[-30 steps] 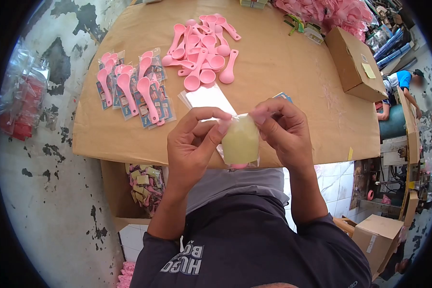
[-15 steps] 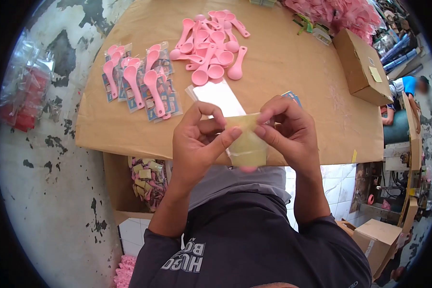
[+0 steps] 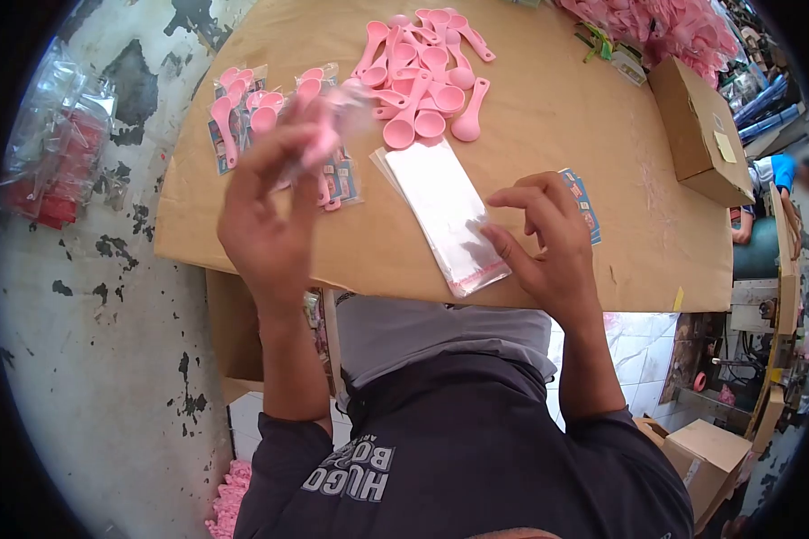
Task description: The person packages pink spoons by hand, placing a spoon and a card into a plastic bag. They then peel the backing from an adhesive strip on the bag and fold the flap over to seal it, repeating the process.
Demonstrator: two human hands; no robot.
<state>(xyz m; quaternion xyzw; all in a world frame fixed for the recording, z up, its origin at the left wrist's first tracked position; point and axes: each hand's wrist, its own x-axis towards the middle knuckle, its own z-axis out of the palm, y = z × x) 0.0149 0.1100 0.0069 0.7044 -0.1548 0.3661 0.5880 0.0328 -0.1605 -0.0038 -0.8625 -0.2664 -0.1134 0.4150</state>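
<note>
My left hand (image 3: 265,220) is raised over the left side of the table, fingers closed on a bagged pink measuring spoon (image 3: 322,135). Motion blurs the spoon and its clear wrapper. Just beneath lie several packed spoons (image 3: 225,130) with blue printed cards. My right hand (image 3: 548,247) holds nothing; its thumb and fingers are apart, near the right edge of a stack of clear plastic bags (image 3: 440,211). Behind that hand, blue printed cards (image 3: 582,207) are partly hidden. Loose pink spoons (image 3: 422,76) are heaped beyond the bags.
The brown-covered table (image 3: 638,260) has a cardboard box (image 3: 697,135) at its right edge. Pink bagged goods (image 3: 656,31) are piled at the far right. Clear and red plastic packets (image 3: 58,153) hang at the left wall. Another person (image 3: 773,175) is at the right.
The hands have separated. My left hand has moved left and up with the bagged spoon, its yellowish card face no longer showing. My right hand has let go and opened beside the bag stack.
</note>
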